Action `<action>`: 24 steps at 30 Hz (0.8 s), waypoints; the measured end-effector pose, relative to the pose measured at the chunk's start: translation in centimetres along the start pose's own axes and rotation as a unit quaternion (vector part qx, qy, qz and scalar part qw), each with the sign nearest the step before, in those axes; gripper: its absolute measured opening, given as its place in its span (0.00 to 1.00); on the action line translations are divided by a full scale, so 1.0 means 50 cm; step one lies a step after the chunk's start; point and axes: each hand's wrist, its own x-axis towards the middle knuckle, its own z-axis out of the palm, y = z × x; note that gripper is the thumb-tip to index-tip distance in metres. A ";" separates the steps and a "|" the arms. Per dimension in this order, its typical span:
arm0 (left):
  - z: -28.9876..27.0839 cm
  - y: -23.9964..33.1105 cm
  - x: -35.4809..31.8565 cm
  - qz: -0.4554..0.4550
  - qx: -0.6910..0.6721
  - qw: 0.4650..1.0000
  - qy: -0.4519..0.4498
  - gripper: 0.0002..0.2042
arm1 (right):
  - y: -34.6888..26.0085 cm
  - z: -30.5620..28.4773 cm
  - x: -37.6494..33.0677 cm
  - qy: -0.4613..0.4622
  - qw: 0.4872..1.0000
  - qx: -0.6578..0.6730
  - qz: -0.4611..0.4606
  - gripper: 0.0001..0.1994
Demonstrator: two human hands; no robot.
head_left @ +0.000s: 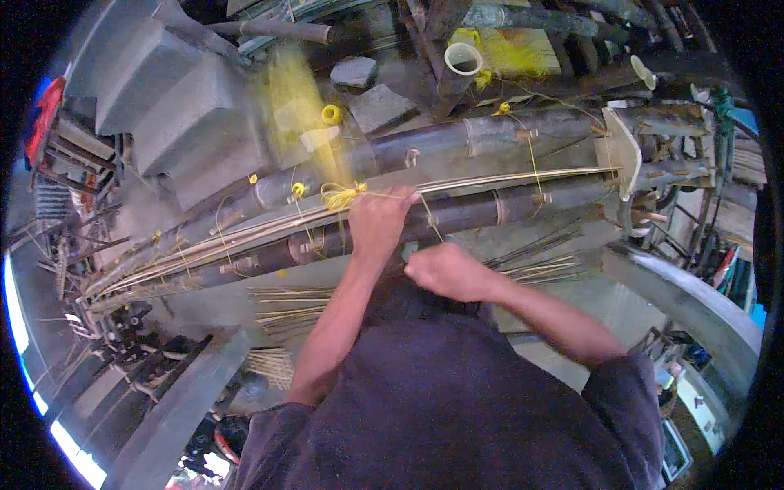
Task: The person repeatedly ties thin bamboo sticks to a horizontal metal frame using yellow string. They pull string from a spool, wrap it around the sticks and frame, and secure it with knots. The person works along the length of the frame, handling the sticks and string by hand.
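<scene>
My left hand (378, 222) rests on a long bundle of thin bamboo strips (245, 233) and pinches a yellow string (343, 196) knotted around it. My right hand (445, 269) is closed in a fist just below and to the right, pulling the string's other end, which runs thin from the bundle (429, 214). The strips lie along two dark bamboo poles (490, 208) that stretch from lower left to upper right. More yellow ties (298, 189) sit along the poles.
Loose bamboo slivers (286, 306) lie on the floor under the poles. A yellow string spool (330, 113) and concrete steps (180, 106) are beyond them. Cut bamboo tubes (462, 59) and yellow cord (510, 49) pile at the top. A wooden plate (622, 151) caps the poles' right end.
</scene>
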 end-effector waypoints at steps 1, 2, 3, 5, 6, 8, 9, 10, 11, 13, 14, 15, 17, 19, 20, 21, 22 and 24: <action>-0.001 0.004 0.004 -0.002 -0.022 1.000 0.002 0.09 | 0.062 0.061 0.009 0.000 0.998 -0.061 -0.027 0.13; -0.026 0.020 0.023 -0.113 -0.202 0.971 -0.057 0.12 | 0.100 0.106 0.047 -0.001 0.993 -0.109 -0.051 0.13; -0.051 0.042 0.052 -0.128 -0.365 0.921 -0.045 0.14 | 0.097 0.118 0.058 -0.001 0.992 -0.112 -0.057 0.13; -0.099 0.071 0.161 -0.095 -0.452 0.885 -0.058 0.17 | 0.090 0.136 0.070 0.006 0.992 -0.115 -0.047 0.13; -0.113 0.063 0.205 -0.057 -0.386 0.918 -0.075 0.18 | 0.104 0.143 0.047 0.031 0.991 -0.086 -0.101 0.11; -0.003 -0.035 0.282 -0.134 -0.264 0.951 -0.086 0.20 | 0.121 0.124 0.011 0.004 0.985 -0.147 -0.093 0.10; 0.051 -0.075 0.294 -0.213 -0.409 0.885 -0.068 0.21 | 0.119 0.118 -0.003 -0.003 0.981 -0.178 -0.081 0.09; 0.086 -0.094 0.314 -0.277 -0.542 0.791 -0.055 0.23 | 0.106 0.111 0.008 -0.061 0.978 -0.189 -0.060 0.08; 0.052 -0.081 0.373 -0.276 -0.623 0.731 -0.034 0.19 | 0.117 0.106 0.009 -0.041 0.977 -0.206 -0.042 0.07; -0.049 -0.146 0.454 -0.259 -0.710 0.655 0.004 0.18 | 0.125 0.128 -0.016 -0.020 0.973 -0.231 -0.008 0.08; -0.097 -0.206 0.485 -0.220 -0.677 0.701 0.028 0.20 | 0.100 0.120 -0.047 0.055 0.975 -0.214 -0.018 0.17; -0.155 -0.281 0.493 -0.184 -0.618 0.762 0.059 0.22 | 0.060 0.103 -0.087 0.123 0.971 -0.200 -0.043 0.26; -0.178 -0.378 0.503 -0.084 -0.445 0.891 0.036 0.27 | 0.004 0.117 -0.167 0.116 0.979 -0.161 0.041 0.37; -0.182 -0.413 0.467 0.020 -0.167 0.986 -0.015 0.22 | -0.054 0.186 -0.131 0.133 0.964 0.211 0.097 0.37; -0.170 -0.446 0.428 0.048 -0.149 0.988 -0.008 0.22 | -0.089 0.227 -0.104 0.144 0.903 0.384 0.125 0.37; -0.156 -0.471 0.392 0.078 -0.130 0.988 -0.003 0.24 | -0.088 0.276 -0.041 0.151 0.827 0.516 0.167 0.32; -0.169 -0.463 0.350 0.051 -0.171 0.980 -0.088 0.31 | -0.063 0.327 0.055 0.180 0.784 0.552 0.221 0.28; -0.214 -0.379 0.227 0.022 -0.157 0.982 -0.100 0.25 | 0.011 0.376 0.197 0.165 0.872 0.357 0.290 0.20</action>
